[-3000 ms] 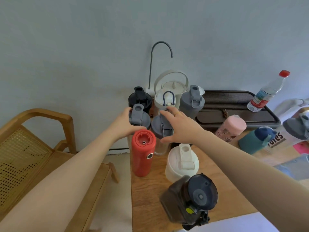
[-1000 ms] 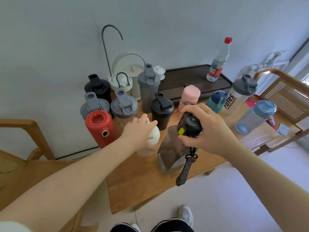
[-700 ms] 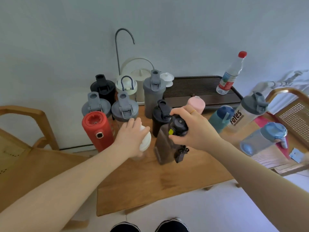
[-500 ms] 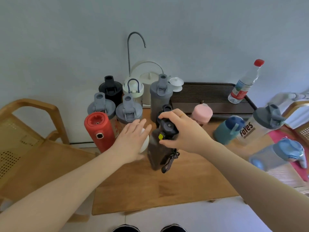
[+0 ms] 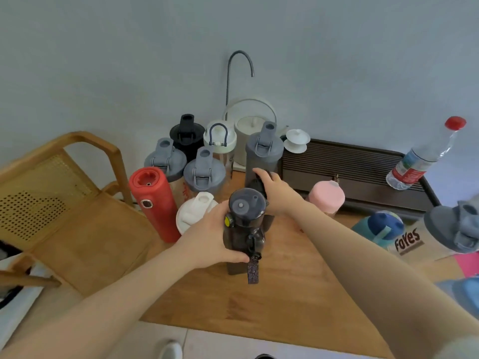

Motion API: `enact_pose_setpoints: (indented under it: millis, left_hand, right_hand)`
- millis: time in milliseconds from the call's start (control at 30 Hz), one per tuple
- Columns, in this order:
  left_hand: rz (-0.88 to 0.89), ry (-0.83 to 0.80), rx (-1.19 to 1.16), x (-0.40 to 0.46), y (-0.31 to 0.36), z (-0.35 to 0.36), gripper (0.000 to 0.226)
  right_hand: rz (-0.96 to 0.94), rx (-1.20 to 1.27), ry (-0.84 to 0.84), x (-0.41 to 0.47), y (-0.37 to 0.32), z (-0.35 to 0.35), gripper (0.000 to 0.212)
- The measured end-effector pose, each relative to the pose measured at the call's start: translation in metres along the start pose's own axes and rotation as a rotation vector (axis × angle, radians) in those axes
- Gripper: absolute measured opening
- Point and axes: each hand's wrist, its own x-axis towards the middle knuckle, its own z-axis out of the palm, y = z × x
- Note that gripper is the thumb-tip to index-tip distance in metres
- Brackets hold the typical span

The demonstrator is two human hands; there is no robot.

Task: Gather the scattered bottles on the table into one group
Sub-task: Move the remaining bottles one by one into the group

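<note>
A dark smoky bottle (image 5: 243, 237) with a wrist strap stands at the middle of the wooden table (image 5: 285, 301), and my left hand (image 5: 210, 237) grips its side. Just behind it, my right hand (image 5: 276, 194) closes over a small black bottle (image 5: 256, 186), which is mostly hidden. To the left stand the grouped bottles: a red one (image 5: 154, 203), a white-lidded one (image 5: 194, 216), two grey-lidded shakers (image 5: 166, 161) (image 5: 204, 173), a black one (image 5: 186, 136), a loop-handled white one (image 5: 220, 138) and a tall grey one (image 5: 263, 155). Further right are a pink bottle (image 5: 328, 200), a teal bottle (image 5: 381, 229), a "Foyes" shaker (image 5: 440, 234) and a clear red-capped bottle (image 5: 425, 159).
A white kettle (image 5: 252, 125) under a gooseneck tap and a white lidded cup (image 5: 296, 138) stand at the back. A dark slatted tea tray (image 5: 350, 167) fills the back right. A wooden cane chair (image 5: 64, 203) sits left of the table. A blue-lidded clear bottle (image 5: 464, 294) lies at the right edge.
My left hand left the white-lidded bottle and took the dark smoky bottle's side. My right hand let go of that bottle's cap and reached back onto the small black bottle.
</note>
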Motion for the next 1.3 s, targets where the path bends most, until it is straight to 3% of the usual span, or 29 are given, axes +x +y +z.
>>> enact_pose_setpoints:
  millis: [133,267,533,733,933,1000,1133,1300]
  left_hand:
    - [-0.020,-0.020,0.090,0.005,-0.005,0.008,0.080]
    - [-0.054,0.066,0.140,0.012,-0.004,0.014,0.066]
    - [-0.182,0.239,0.239,0.073,0.013,0.014,0.074]
    - [-0.328,0.451,0.189,0.079,0.033,0.035,0.101]
    - [-0.397,0.559,0.152,0.097,0.046,0.049,0.100]
    - [-0.398,0.545,0.197,0.096,0.047,0.049,0.099]
    - [-0.357,0.348,0.443,0.089,0.040,0.024,0.081]
    - [-0.125,0.152,0.629,0.045,0.024,0.000,0.057]
  right_hand:
    - [-0.027,-0.064,0.007,0.003,0.005,-0.001,0.093]
    - [-0.002,-0.055,0.017,-0.026,0.027,0.003,0.090]
    - [0.013,0.032,0.104,-0.073,0.052,0.015,0.108]
    - [0.092,0.128,0.185,-0.076,0.045,0.022,0.108]
    - [0.134,0.357,0.231,-0.079,0.043,0.030,0.116]
    - [0.096,0.371,0.235,-0.081,0.039,0.033,0.111]
    - [0.017,0.354,0.251,-0.082,0.025,0.046,0.093]
    - [0.007,0.395,0.274,-0.079,0.001,0.066,0.089]
